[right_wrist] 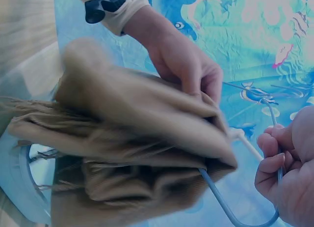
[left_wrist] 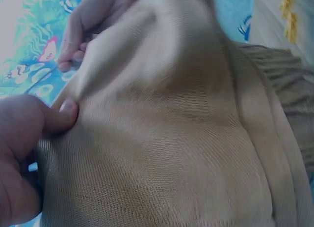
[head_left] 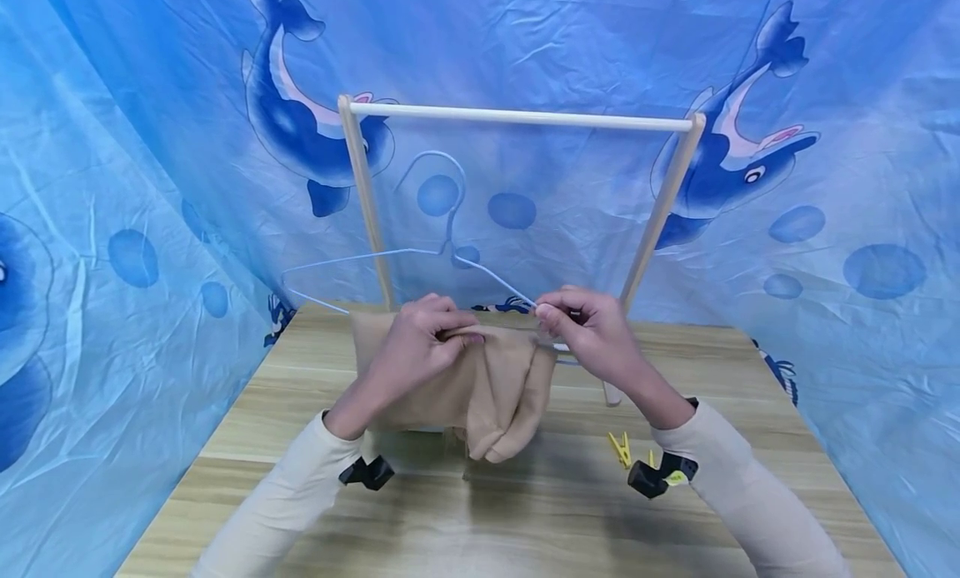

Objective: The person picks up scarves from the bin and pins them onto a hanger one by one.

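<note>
Tan, woven-looking cloth (head_left: 457,386), head view: hangs directly below left hand (head_left: 420,336), pinched there between thumb and fingers. Light-blue hanger (head_left: 447,245), wire running into cloth's folds: pinched along its sloping side by right hand (head_left: 592,332). Wooden rack (head_left: 517,117): beyond both hands. Yellow clothespin (head_left: 620,450): on tabletop (head_left: 450,545), below right hand. Left wrist view: left thumb pressed on cloth. Right wrist view: fringed cloth, partly blurred, beside right hand; right fingers curled round hanger's wire.

Curtained-off tabletop set, probably indoors, blue dolphin-print sheeting (head_left: 172,78) around, wood-grain table (head_left: 697,378), small rack (head_left: 517,117)
</note>
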The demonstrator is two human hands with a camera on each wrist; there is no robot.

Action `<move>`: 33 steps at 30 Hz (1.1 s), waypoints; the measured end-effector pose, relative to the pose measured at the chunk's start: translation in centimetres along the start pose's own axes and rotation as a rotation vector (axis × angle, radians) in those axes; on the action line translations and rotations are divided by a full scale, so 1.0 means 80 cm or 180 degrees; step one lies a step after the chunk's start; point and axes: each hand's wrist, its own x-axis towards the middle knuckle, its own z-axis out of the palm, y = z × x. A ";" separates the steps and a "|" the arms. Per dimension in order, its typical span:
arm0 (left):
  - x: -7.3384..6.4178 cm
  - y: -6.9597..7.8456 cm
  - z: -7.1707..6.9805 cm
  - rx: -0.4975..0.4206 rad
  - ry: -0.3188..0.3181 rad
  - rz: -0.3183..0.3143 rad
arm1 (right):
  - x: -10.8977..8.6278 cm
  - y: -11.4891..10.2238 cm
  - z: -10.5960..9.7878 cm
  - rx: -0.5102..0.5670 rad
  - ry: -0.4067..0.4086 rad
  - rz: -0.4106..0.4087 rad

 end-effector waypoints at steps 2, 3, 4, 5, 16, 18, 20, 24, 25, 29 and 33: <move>-0.002 -0.002 0.001 0.0007 -0.0054 0.0173 | 0.002 0.000 -0.001 0.0007 0.0045 -0.0019; -0.003 -0.003 0.001 -0.0013 -0.0065 0.0272 | 0.003 0.001 -0.002 -0.0004 0.0071 -0.0021; -0.004 -0.004 0.001 -0.0025 -0.0059 0.0349 | 0.003 0.001 -0.003 -0.0016 0.0097 -0.0024; -0.005 -0.004 0.001 -0.0038 -0.0051 0.0420 | 0.004 0.002 -0.003 -0.0020 0.0116 -0.0029; -0.004 0.003 -0.002 0.0189 -0.0563 0.0196 | 0.008 -0.001 -0.002 -0.0073 0.0145 -0.0188; -0.003 0.007 -0.001 0.0386 -0.0774 -0.0025 | 0.008 -0.001 -0.001 -0.0092 0.0137 -0.0208; 0.001 0.011 0.002 0.0592 -0.0947 -0.0140 | 0.008 -0.001 -0.002 -0.0114 0.0133 -0.0219; 0.006 0.016 0.012 0.0870 -0.1055 -0.0048 | 0.008 -0.001 -0.002 -0.0126 0.0159 -0.0231; 0.007 0.016 0.014 0.0909 -0.1037 0.0002 | 0.008 -0.001 -0.003 -0.0128 0.0167 -0.0233; 0.007 0.016 0.024 0.1041 -0.0872 0.0260 | 0.008 -0.003 -0.003 -0.0119 0.0195 -0.0240; 0.005 0.012 0.031 0.1130 -0.0567 0.0598 | 0.008 -0.005 -0.003 -0.0097 0.0196 -0.0270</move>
